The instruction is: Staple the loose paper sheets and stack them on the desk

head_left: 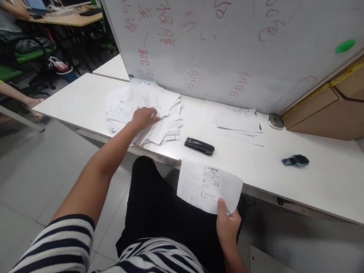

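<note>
My right hand (227, 225) grips a printed receipt sheet (197, 184) by its lower right corner, thumb on top. The sheet is headed "BCA" and hangs over my lap, just off the desk's front edge. My left hand (143, 118) rests on a loose, fanned pile of papers (166, 129) at the left of the desk. Its thumb and fingers are apart, touching the top sheets; the fingertips are partly hidden. A black stapler (199, 146) lies between the pile and the receipt, touched by neither hand.
A smaller stack of papers (237, 119) lies farther right on the white desk (334, 179). Near it are a small grey device (275, 120) and a dark wristwatch (296, 160). A whiteboard (215, 41) and cardboard boxes (324, 110) stand behind. Other people sit at the left.
</note>
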`<state>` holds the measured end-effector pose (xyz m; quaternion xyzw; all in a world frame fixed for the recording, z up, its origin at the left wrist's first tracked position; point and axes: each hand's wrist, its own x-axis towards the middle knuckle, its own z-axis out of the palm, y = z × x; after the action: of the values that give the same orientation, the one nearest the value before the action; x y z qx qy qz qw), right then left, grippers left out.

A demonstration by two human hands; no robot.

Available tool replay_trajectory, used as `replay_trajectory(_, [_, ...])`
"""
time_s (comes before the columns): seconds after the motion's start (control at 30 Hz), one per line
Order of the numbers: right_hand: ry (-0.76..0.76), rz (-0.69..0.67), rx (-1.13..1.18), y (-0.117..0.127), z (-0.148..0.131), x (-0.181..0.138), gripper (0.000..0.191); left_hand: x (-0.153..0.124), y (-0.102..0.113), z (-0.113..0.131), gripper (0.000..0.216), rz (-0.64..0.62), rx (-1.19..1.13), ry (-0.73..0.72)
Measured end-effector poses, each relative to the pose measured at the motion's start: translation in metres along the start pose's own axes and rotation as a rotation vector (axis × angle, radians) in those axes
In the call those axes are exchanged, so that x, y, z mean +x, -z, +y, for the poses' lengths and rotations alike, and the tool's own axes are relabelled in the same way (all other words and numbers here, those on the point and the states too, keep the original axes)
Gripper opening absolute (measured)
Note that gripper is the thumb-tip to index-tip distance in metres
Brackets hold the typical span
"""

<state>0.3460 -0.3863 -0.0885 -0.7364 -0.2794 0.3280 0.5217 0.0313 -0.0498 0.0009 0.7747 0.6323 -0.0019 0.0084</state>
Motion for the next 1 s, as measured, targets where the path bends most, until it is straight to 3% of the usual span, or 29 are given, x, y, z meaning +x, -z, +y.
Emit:
replay_trajectory(0.2, [-0.001,-0.032,-0.001,0.001,0.000,-0.003,0.046,0.008,0.011,-0.015,0.048,-0.095,0.007,-0.044])
replay_trajectory(0.33, [0.017,-0.052,-0.004,0.003,-0.001,-0.006,0.046,0.007,0.013,-0.013,0.043,-0.083,-0.008,-0.079])
replay_trajectory(0.5, [0.006,-0.044,0.010,0.004,-0.001,-0.009,0.046,0.004,0.012,-0.001,0.036,0.048,-0.096,0.033])
replay_trajectory(0.6, [0.011,-0.050,0.024,0.007,-0.002,-0.011,0.046,-0.014,0.025,0.014,0.035,0.223,-0.264,0.147])
replay_trajectory(0.7, [-0.008,-0.050,0.057,0.008,-0.004,-0.013,0.048,-0.066,0.042,0.048,0.031,0.398,-0.454,0.151])
replay_trajectory(0.77, [-0.033,-0.036,0.097,0.004,-0.005,-0.014,0.050,-0.116,0.044,0.083,0.027,0.383,-0.600,0.092])
replay_trajectory(0.9, [-0.079,-0.010,0.267,-0.012,-0.009,-0.015,0.053,-0.201,0.015,0.162,0.027,0.087,-0.955,-0.135])
replay_trajectory(1.0, [-0.129,-0.017,0.499,-0.024,-0.013,-0.019,0.051,-0.223,-0.017,0.209,0.027,-0.111,-1.155,-0.181])
